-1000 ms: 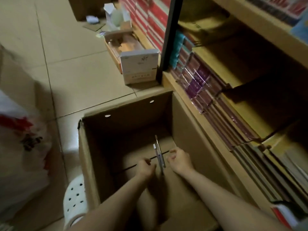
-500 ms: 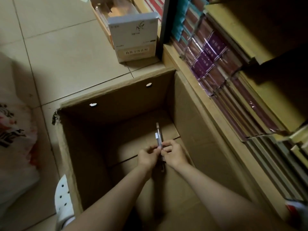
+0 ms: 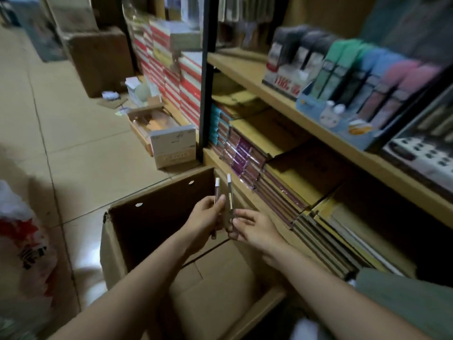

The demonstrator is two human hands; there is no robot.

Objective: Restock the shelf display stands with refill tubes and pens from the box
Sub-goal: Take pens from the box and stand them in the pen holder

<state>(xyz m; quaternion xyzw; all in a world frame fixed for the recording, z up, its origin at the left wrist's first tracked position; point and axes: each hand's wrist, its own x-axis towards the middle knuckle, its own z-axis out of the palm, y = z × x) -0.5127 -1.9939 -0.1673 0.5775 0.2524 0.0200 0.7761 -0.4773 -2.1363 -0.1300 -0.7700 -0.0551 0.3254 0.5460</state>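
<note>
White-capped pens stand upright, left hand (image 3: 204, 217) gripping one (image 3: 216, 192), right hand (image 3: 255, 229) pinching the other (image 3: 230, 192).

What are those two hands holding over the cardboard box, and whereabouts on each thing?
Each holds one white-capped pen, cap up. The left hand grips its pen around the middle; the right hand pinches the other pen near its lower end.

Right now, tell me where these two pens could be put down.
Free: the box floor below both hands, and bare floor tiles between the box and the small white carton. Crowded: the upper shelf with display stands, the lower shelf stacked with packs.
</note>
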